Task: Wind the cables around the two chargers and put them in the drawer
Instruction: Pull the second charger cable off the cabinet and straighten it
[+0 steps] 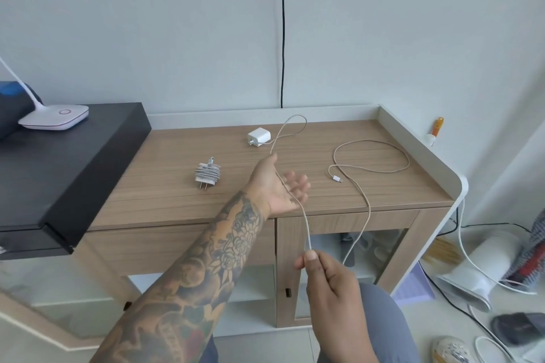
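cable (372, 156): runs from far charger (259, 136) toward me, loops right on the table (295, 194)
wound charger (207, 175): prongs face me
left hand (280, 186): open, cable across palm
right hand (327, 274): pinches cable, fingertips blurry

Charger (259, 136): white. Its cable (372, 141): beige, white connector. Wound charger (207, 175): white, grey cable wraps. Cabinet top (177, 186): light wood grain with white rim. Adjacent desk (73, 156): black. Lamp base (54, 117): white, red ring. Wall cord (283, 29): black. Left forearm (206, 259): dark floral tattoo.
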